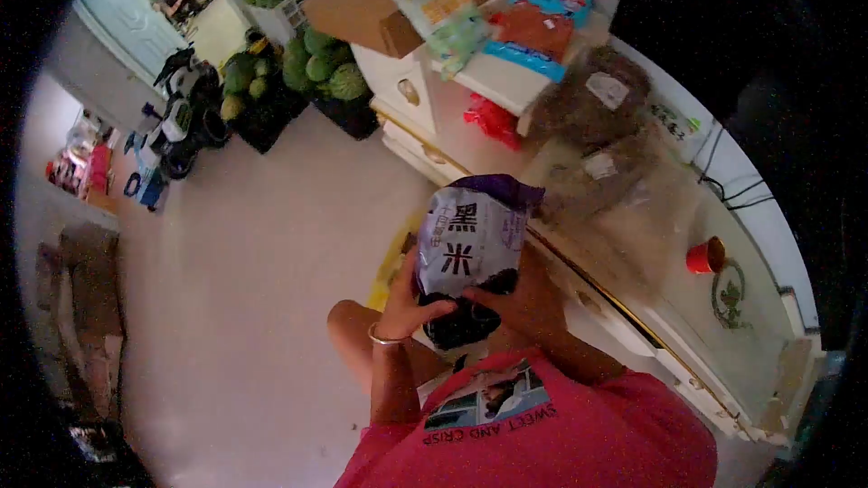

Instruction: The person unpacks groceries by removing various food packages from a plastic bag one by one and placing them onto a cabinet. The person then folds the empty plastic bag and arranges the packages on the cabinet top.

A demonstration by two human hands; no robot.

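A bag of black rice, silver with a purple top edge and black Chinese characters, is held upright in front of my pink shirt. My left hand, with a bangle on its wrist, grips the lower left side, thumb across the front. My right hand closes on the lower right side, its thumb also on the front. The fingers behind the bag are hidden. Dark grains show through the bag's lower part. Something yellow lies partly hidden behind my left hand and the bag.
A long white cabinet runs along the right, bearing clear bags of brown dried goods, a red cup and blue-and-red packets. A cardboard box sits farther back. Green melons and a toy motorbike stand beyond.
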